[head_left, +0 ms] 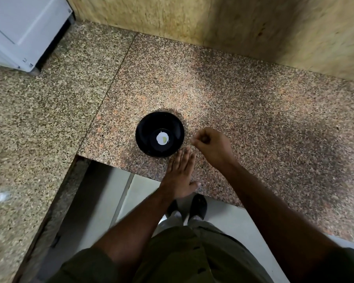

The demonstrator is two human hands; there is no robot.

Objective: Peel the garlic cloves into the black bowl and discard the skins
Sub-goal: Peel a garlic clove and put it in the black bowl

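The black bowl (159,134) stands on the speckled granite counter (243,103), near its front edge. At the bowl's bottom lies a small white round patch with a yellowish bit (162,138); I cannot tell if it is garlic. My left hand (180,172) lies flat on the counter just below and right of the bowl, fingers straight and close together, holding nothing. My right hand (212,145) hovers right of the bowl, curled into a fist with thumb and forefinger pinched together. Anything inside it is hidden. No loose cloves or skins show on the counter.
The counter bends in an L, with a second slab (39,123) at the left. A white appliance (23,29) sits at the back left. A stone wall (213,23) rises behind the counter. Below the front edge are the tiled floor (102,201) and my feet.
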